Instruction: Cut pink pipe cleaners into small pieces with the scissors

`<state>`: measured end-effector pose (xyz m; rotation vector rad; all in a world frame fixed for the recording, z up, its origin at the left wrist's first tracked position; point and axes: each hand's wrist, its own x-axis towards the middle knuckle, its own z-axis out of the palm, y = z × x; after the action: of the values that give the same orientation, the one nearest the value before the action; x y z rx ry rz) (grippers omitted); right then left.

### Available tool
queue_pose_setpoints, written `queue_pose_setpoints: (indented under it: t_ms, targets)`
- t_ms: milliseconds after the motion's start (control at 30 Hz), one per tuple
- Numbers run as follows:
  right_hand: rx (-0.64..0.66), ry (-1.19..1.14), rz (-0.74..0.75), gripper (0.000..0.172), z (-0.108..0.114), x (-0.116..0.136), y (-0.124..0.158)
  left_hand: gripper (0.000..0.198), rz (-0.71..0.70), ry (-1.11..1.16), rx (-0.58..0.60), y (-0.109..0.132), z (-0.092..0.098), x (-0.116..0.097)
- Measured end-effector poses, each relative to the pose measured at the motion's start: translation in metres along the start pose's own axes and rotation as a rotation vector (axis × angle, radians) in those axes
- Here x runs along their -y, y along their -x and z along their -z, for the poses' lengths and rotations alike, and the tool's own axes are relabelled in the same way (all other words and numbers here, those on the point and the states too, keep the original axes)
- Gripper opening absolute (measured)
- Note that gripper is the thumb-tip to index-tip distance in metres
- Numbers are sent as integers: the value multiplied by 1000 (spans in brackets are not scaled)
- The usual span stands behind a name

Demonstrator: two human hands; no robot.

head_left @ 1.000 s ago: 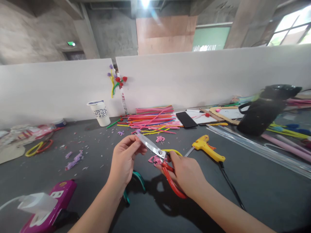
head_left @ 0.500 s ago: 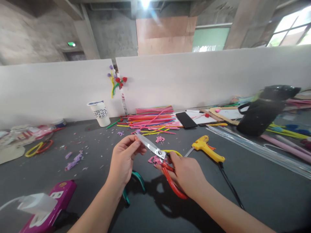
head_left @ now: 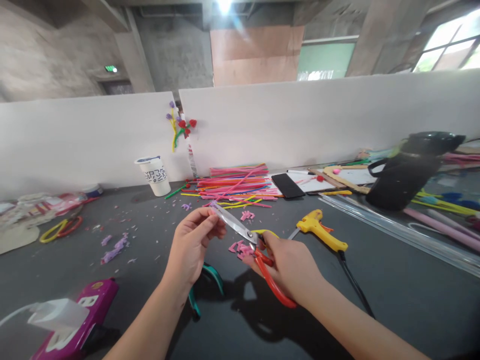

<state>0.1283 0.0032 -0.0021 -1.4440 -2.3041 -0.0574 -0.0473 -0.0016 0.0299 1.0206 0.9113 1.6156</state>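
My right hand [head_left: 287, 267] is closed on the red-handled scissors [head_left: 236, 225], whose blades point up and left. The blade tips lie at the fingertips of my left hand [head_left: 195, 240], which is pinched on a small piece, mostly hidden; a bit of pink shows at the fingers. Beneath the scissors are short pink cut pieces [head_left: 242, 249] on the dark table. Teal-handled pliers [head_left: 213, 278] lie partly behind my left wrist. Farther back is a pile of mostly pink pipe cleaners [head_left: 236, 186].
A yellow glue gun [head_left: 322, 231] with a black cord lies right of my right hand. A black phone [head_left: 288, 186], a white cup [head_left: 153, 176] and a black jug [head_left: 408, 170] are farther back. A purple power strip [head_left: 80, 315] lies at front left.
My right hand and the scissors have shifted slightly right, the handles most of all. My left hand has hardly moved.
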Motion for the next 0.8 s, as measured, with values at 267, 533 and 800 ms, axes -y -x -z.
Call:
queue_pose_setpoints:
  t_ms: [267, 533, 800]
  targets:
    - [-80, 90, 78, 35, -3, -4, 0, 3, -31, 1, 27, -1, 2, 2]
    - [-119, 90, 86, 34, -5, -2, 1, 3, -15, 8, 37, 0, 2, 2]
    - [-108, 109, 87, 34, -8, -3, 1, 3, -12, 27, 38, 0, 2, 2]
